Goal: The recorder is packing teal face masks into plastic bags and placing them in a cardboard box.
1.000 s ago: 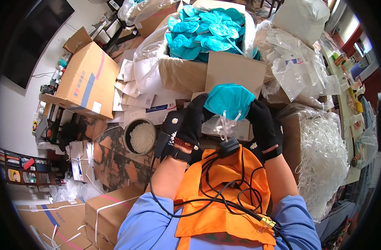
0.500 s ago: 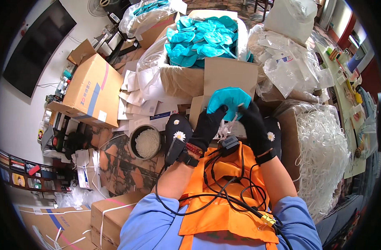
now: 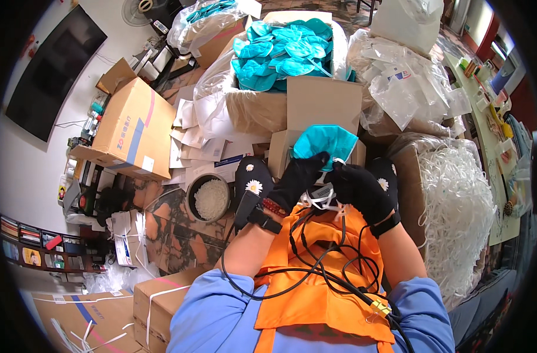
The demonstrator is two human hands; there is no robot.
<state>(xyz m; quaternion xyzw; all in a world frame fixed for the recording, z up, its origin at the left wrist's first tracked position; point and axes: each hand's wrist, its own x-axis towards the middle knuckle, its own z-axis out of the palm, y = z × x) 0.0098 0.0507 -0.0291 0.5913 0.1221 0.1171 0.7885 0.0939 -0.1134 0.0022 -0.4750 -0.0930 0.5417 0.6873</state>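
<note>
A bowl (image 3: 210,198) sits left of the hands, a box of masks (image 3: 286,50) beyond them.

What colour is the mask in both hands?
Teal mask, clearest in the head view.

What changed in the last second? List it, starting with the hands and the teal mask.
Both gloved hands, left hand and right hand, have drawn closer together under the teal mask, fingers now pinching its lower edge and white strap. Nothing was let go. The box of teal masks, the round bowl of white bits and the cardboard boxes lie as before.
</note>
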